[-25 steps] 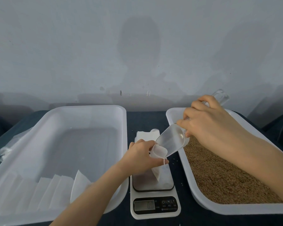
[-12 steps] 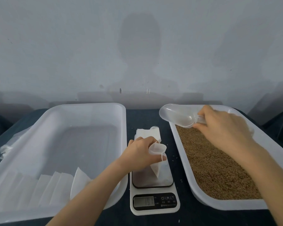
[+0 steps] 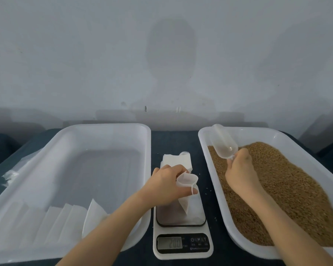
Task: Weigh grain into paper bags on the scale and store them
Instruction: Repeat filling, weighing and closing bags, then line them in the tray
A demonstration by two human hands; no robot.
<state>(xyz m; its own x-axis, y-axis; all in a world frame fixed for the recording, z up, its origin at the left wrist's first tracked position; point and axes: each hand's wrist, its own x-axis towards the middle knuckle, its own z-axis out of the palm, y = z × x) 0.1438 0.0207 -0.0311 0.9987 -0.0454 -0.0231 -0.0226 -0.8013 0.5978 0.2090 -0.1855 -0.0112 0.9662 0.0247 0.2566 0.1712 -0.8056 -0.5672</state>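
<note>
Head view: a white paper bag [image 3: 186, 182] stands mouth-up on the platform of the digital kitchen scale [image 3: 183, 244]. The left grip [image 3: 167, 183] pinches the bag's rim between thumb and fingers, so the mouth gapes. The scale's display is lit, its digits too blurred to read.

Just right of it, the right grip [image 3: 238, 169] curls round the handle of a clear plastic scoop [image 3: 223, 144]. The scoop is tilted over the far left corner of the white tray [image 3: 202, 150], which holds brown grain [image 3: 277, 189]. Whether the scoop touches the grain I cannot tell.

Behind the scale lies a stack of flat bags [image 3: 169, 160]. On the left, a deep white tub [image 3: 104, 127] holds a row of bags [image 3: 52, 223] leaning along its near wall. A few loose grains [image 3: 206, 188] dot the dark blue worktop [image 3: 173, 139]. A pale grey wall [image 3: 161, 54] rises behind.
</note>
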